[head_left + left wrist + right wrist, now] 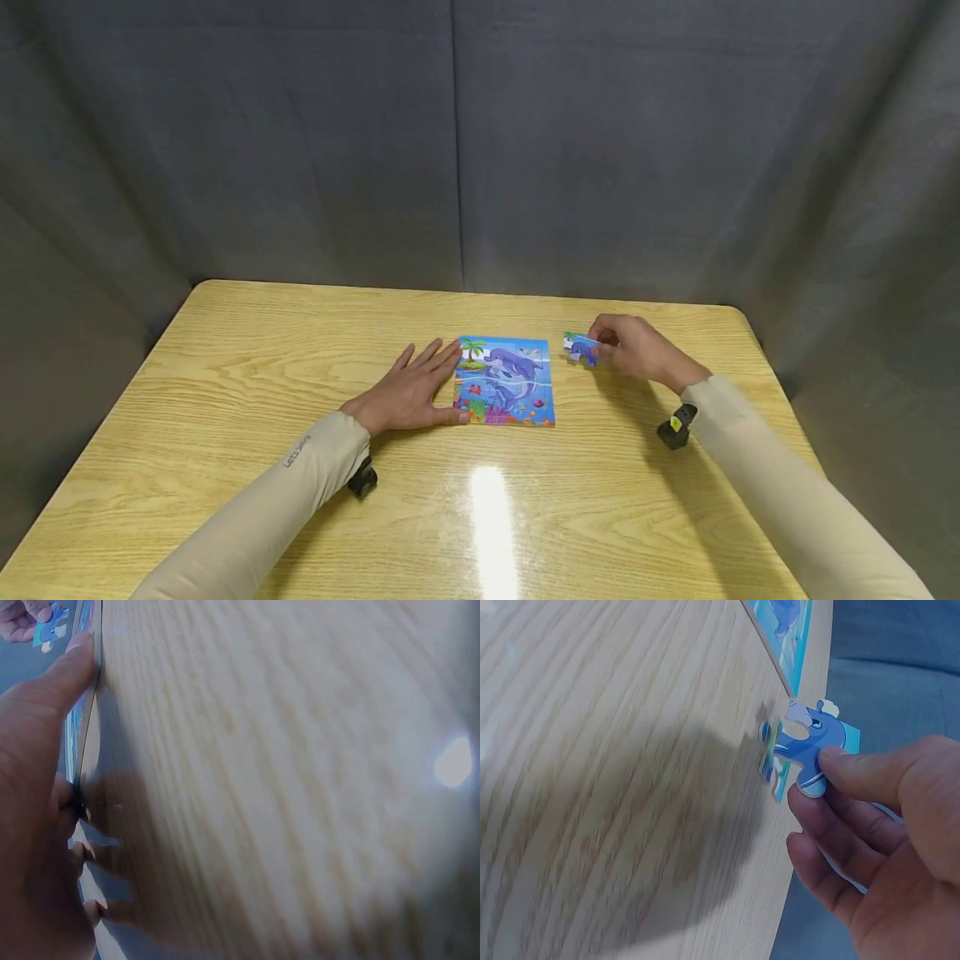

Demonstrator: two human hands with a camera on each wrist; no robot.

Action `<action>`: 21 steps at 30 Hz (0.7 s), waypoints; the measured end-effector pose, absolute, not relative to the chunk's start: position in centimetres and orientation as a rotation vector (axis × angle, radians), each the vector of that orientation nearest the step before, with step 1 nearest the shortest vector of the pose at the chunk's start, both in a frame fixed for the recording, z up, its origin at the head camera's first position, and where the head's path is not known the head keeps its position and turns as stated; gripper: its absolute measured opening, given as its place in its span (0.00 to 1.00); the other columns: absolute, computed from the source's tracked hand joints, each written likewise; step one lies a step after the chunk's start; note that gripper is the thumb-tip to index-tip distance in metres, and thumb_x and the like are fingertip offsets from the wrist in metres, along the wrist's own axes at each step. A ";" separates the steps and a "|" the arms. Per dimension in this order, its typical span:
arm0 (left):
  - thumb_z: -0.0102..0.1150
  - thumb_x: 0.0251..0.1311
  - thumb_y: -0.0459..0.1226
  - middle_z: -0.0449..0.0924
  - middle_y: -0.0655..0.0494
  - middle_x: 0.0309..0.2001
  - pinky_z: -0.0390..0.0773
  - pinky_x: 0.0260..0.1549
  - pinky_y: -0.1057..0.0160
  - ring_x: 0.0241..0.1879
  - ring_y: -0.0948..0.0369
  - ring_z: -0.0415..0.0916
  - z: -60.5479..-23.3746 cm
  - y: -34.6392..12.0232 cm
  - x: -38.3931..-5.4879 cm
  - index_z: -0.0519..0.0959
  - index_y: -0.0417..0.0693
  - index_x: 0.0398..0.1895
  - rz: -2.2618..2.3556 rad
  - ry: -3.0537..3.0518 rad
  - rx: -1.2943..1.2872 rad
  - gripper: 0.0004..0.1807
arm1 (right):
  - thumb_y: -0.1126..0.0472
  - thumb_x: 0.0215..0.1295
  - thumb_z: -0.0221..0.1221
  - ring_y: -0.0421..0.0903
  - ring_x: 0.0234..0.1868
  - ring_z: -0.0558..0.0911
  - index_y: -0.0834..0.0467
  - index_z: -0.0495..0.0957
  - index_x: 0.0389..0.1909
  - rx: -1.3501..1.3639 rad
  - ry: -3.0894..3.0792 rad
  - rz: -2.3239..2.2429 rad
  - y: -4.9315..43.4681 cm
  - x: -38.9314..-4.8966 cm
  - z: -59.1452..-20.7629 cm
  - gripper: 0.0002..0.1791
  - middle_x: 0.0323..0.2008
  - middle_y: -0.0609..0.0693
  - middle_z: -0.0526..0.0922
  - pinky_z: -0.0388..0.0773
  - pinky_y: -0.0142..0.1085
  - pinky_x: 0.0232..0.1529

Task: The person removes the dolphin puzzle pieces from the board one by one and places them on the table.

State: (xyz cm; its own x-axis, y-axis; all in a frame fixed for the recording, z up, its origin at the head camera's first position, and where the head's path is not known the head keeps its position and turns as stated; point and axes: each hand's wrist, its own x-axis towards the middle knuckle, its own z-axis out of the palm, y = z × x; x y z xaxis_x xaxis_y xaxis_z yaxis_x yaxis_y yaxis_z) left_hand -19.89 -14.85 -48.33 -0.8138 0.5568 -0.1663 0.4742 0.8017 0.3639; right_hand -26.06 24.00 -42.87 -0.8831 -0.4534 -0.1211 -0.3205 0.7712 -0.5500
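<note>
A square dolphin puzzle (508, 382) with a palm tree and corals lies flat on the wooden table. At its left edge rests my left hand (411, 393), fingers spread, with the thumb and a fingertip touching the border. To the right of the puzzle, my right hand (633, 346) pinches a blue puzzle piece (829, 739) showing a dolphin's eye, between thumb and fingers. Close behind that piece in the right wrist view is a green-and-blue piece (773, 765); whether it is joined to it or separate, I cannot tell. The pinched piece appears tilted, its shadow falling on the table.
The light wooden table (300, 333) has rounded far corners. Grey curtains (337, 150) hang behind it and at both sides. A bright light reflection lies on the tabletop near the front.
</note>
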 end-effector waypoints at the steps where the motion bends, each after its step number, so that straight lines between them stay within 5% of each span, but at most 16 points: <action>1: 0.54 0.69 0.71 0.36 0.56 0.90 0.34 0.85 0.34 0.90 0.49 0.32 -48.3 -14.8 -19.9 0.44 0.51 0.89 0.448 2.724 0.797 0.58 | 0.68 0.76 0.62 0.46 0.35 0.76 0.61 0.81 0.45 -0.594 2.719 -0.779 24.2 -26.1 -42.9 0.02 0.37 0.54 0.86 0.74 0.39 0.37; 21: 0.55 0.69 0.71 0.36 0.56 0.90 0.34 0.85 0.34 0.90 0.49 0.33 -48.5 -14.9 -19.9 0.44 0.51 0.89 0.457 2.728 0.807 0.58 | 0.69 0.77 0.60 0.47 0.35 0.77 0.64 0.81 0.44 -0.492 2.743 -0.758 27.8 -26.7 -43.4 0.02 0.38 0.58 0.86 0.74 0.38 0.35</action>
